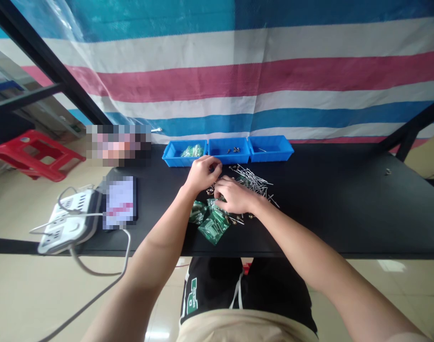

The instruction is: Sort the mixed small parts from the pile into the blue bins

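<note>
My left hand (202, 173) is curled, its fingers pinched together just in front of the middle blue bin (228, 150); what it pinches is too small to make out. My right hand (234, 194) rests palm down, fingers bent, on a heap of small metal screws and nails (254, 183) on the black table (327, 209). Green plastic packets (211, 223) lie just under and left of the right hand. Three blue bins stand in a row behind the hands: the left bin (184, 153) holds greenish pieces, the right bin (271, 147) holds a nail or two.
A white power strip (69, 221) with cables sits at the table's left end beside a phone (120, 202). A red plastic stool (33, 154) stands on the floor to the left. A striped tarp hangs behind. Black frame bars rise at both sides.
</note>
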`<action>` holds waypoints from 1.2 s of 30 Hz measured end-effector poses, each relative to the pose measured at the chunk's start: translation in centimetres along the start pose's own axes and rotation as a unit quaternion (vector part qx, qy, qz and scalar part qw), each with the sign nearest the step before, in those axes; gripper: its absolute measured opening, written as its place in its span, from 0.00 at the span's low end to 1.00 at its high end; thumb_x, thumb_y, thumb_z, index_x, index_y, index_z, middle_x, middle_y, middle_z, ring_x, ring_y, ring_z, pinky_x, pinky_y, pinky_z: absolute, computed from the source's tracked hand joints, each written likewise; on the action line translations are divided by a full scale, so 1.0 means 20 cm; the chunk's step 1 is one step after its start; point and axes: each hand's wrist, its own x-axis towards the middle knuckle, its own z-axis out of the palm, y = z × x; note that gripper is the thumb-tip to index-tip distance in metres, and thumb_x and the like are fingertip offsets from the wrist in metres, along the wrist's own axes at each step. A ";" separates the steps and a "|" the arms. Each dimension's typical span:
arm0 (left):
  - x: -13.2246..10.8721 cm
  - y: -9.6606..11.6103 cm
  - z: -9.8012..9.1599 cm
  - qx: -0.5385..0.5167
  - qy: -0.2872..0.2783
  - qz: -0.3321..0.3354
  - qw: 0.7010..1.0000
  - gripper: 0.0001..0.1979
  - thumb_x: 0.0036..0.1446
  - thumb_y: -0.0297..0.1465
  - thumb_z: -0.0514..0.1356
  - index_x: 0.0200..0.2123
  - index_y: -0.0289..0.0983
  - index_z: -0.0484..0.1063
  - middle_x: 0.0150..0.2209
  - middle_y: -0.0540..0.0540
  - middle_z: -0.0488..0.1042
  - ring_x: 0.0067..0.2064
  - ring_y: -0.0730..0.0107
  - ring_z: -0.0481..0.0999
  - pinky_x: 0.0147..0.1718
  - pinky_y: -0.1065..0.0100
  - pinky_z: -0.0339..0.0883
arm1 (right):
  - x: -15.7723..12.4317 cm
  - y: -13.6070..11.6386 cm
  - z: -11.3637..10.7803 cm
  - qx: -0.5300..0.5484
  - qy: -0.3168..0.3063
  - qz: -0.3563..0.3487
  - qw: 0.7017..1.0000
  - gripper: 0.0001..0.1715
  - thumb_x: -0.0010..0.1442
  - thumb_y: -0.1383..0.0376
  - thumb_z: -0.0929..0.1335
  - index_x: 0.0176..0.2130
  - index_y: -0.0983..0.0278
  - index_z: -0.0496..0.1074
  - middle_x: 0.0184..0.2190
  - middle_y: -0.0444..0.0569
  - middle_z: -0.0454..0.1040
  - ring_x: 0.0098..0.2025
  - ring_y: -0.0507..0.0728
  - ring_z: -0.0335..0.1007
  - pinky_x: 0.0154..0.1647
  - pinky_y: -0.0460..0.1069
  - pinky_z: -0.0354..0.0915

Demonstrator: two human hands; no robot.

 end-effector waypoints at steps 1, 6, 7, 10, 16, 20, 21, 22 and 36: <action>0.00 0.00 0.00 -0.001 0.000 -0.001 1.000 0.06 0.54 0.28 0.56 0.28 0.36 0.73 0.26 0.48 0.73 0.28 0.71 0.70 0.31 0.67 0.65 | 0.00 0.01 0.00 0.005 0.004 0.000 1.000 0.02 0.54 0.68 0.69 0.30 0.65 0.70 0.33 0.50 0.71 0.43 0.58 0.61 0.47 0.53 0.61; 0.00 0.00 0.00 -0.016 0.005 -0.013 1.000 0.06 0.54 0.28 0.56 0.29 0.36 0.73 0.26 0.48 0.74 0.28 0.72 0.70 0.31 0.68 0.66 | 0.00 0.03 0.01 0.043 0.030 0.002 0.999 0.05 0.54 0.73 0.67 0.27 0.65 0.69 0.31 0.49 0.70 0.41 0.57 0.61 0.47 0.52 0.61; 0.00 0.01 0.00 -0.021 0.005 -0.017 1.000 0.06 0.54 0.29 0.56 0.29 0.36 0.73 0.26 0.48 0.74 0.28 0.72 0.70 0.31 0.68 0.66 | 0.01 0.03 0.01 0.052 0.038 0.006 0.998 0.06 0.54 0.73 0.67 0.27 0.65 0.69 0.31 0.49 0.70 0.41 0.57 0.61 0.47 0.52 0.61; 0.02 0.02 -0.02 -0.036 0.006 -0.043 0.998 0.07 0.54 0.30 0.57 0.28 0.36 0.74 0.26 0.49 0.74 0.28 0.72 0.70 0.31 0.68 0.66 | 0.01 0.03 0.00 0.076 0.060 0.020 0.995 0.07 0.54 0.74 0.66 0.26 0.65 0.68 0.31 0.49 0.70 0.40 0.56 0.61 0.45 0.51 0.61; 0.02 0.00 -0.02 -0.119 -0.005 -0.117 0.986 0.09 0.53 0.34 0.59 0.29 0.35 0.74 0.24 0.50 0.73 0.25 0.74 0.68 0.26 0.69 0.63 | 0.00 0.04 -0.04 0.160 0.090 0.085 0.979 0.04 0.54 0.70 0.66 0.27 0.64 0.68 0.27 0.44 0.71 0.32 0.52 0.64 0.36 0.49 0.60; 0.02 -0.04 -0.01 -0.206 -0.018 -0.163 0.965 0.11 0.52 0.38 0.61 0.30 0.35 0.74 0.26 0.49 0.74 0.27 0.72 0.70 0.28 0.69 0.64 | 0.00 0.06 -0.05 0.253 0.127 0.130 0.950 0.03 0.52 0.67 0.67 0.27 0.64 0.67 0.23 0.41 0.70 0.26 0.50 0.64 0.29 0.47 0.59; 0.02 -0.04 -0.01 -0.228 -0.019 -0.172 0.958 0.11 0.52 0.38 0.61 0.30 0.34 0.74 0.26 0.48 0.74 0.28 0.71 0.71 0.28 0.69 0.65 | 0.00 0.07 -0.05 0.272 0.147 0.136 0.941 0.05 0.52 0.66 0.68 0.27 0.64 0.67 0.23 0.41 0.70 0.26 0.50 0.64 0.29 0.47 0.59; 0.03 -0.04 -0.02 -0.250 -0.021 -0.180 0.951 0.11 0.51 0.38 0.61 0.30 0.34 0.74 0.26 0.48 0.74 0.28 0.71 0.71 0.29 0.68 0.65 | 0.00 0.08 -0.04 0.291 0.168 0.142 0.931 0.06 0.51 0.65 0.69 0.27 0.64 0.67 0.23 0.41 0.70 0.26 0.50 0.64 0.28 0.47 0.59; 0.01 0.00 0.04 -0.373 -0.057 -0.169 0.911 0.22 0.50 0.36 0.65 0.45 0.39 0.60 0.25 0.52 0.69 0.24 0.75 0.69 0.24 0.70 0.64 | 0.03 0.20 -0.02 0.345 0.358 0.178 0.849 0.16 0.51 0.54 0.71 0.32 0.64 0.70 0.27 0.46 0.74 0.29 0.54 0.71 0.32 0.50 0.68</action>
